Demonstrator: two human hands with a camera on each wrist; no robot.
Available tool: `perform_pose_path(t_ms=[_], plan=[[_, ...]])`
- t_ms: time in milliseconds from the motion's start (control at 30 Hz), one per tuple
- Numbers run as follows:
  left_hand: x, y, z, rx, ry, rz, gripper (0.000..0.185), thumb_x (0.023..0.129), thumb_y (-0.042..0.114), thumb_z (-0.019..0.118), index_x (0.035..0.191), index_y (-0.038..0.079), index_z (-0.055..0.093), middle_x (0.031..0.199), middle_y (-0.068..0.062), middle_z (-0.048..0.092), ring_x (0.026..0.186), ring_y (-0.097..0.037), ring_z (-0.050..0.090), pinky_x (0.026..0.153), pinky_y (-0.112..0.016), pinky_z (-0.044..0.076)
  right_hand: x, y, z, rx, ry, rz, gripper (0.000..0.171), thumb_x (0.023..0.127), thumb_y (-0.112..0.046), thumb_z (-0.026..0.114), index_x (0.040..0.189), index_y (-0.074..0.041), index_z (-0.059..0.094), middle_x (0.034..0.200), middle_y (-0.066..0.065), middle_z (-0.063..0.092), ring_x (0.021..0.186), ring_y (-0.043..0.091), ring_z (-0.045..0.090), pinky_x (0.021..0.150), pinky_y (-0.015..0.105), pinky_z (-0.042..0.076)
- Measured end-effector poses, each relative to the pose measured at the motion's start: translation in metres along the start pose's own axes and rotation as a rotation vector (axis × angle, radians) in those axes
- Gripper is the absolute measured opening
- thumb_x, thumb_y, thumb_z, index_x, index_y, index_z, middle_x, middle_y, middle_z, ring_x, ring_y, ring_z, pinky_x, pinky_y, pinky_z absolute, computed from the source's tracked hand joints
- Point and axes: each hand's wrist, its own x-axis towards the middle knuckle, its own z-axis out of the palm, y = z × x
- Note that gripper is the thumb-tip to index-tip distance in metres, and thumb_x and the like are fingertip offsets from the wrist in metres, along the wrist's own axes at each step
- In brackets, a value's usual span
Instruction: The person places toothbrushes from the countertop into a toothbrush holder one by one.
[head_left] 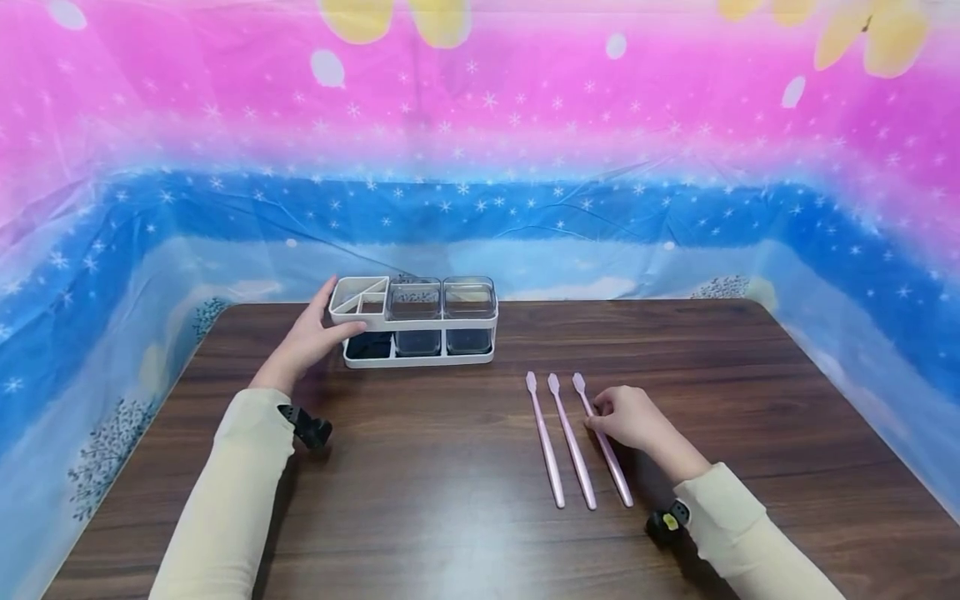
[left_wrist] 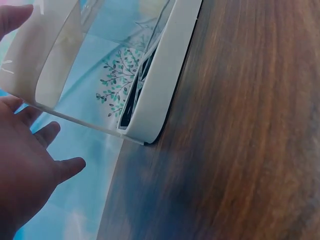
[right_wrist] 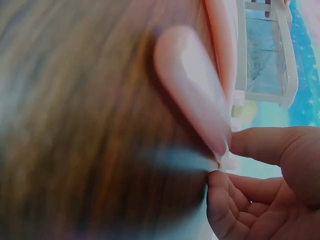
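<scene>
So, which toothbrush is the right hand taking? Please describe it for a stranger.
On the brown table, right of the white organizer, three pink toothbrushes lie side by side. It is the rightmost toothbrush, the only one the right hand pinches.

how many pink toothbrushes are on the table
3, lying side by side on the wooden table, right of the white holder: left toothbrush, middle toothbrush, and right toothbrush, which the right hand pinches. None shows inside the holder, though its dark compartments could hide one.
</scene>
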Motion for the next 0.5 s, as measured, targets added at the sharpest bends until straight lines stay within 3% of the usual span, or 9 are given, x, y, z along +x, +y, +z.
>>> perform_pose_path(t_ms=[167, 400, 500], plan=[[-0.003, 0.011, -0.003, -0.007, -0.014, -0.031, 0.097, 0.090, 0.023, 0.065, 0.156, 0.016, -0.005, 0.161, -0.015, -0.003, 0.147, -0.036, -0.001, 0.114, -0.061, 0.013, 0.002, -0.004, 0.001, -0.015, 0.030, -0.016, 0.025, 0.076, -0.009, 0.070, 0.095, 0.008, 0.069, 0.070, 0.003, 0.062, 0.063, 0.013, 0.054, 0.059, 0.028, 0.046], [0.005, -0.005, -0.004, 0.013, 0.000, -0.011, 0.096, 0.089, 0.028, 0.067, 0.157, 0.018, 0.000, 0.161, -0.017, 0.005, 0.146, -0.037, 0.007, 0.112, -0.061, 0.018, 0.008, -0.007, -0.004, -0.014, 0.008, 0.015, 0.014, 0.074, -0.009, 0.068, 0.082, 0.002, 0.069, 0.069, 0.003, 0.061, 0.059, 0.013, 0.054, 0.054, 0.026, 0.046], [0.008, -0.006, -0.004, 0.021, -0.002, -0.005, 0.096, 0.088, 0.030, 0.068, 0.157, 0.019, 0.002, 0.161, -0.016, 0.006, 0.146, -0.037, 0.008, 0.112, -0.061, 0.019, 0.016, -0.016, -0.018, 0.067, -0.042, 0.040, 0.015, 0.078, -0.009, 0.066, 0.085, 0.003, 0.069, 0.071, 0.006, 0.064, 0.059, 0.014, 0.058, 0.055, 0.028, 0.051]])
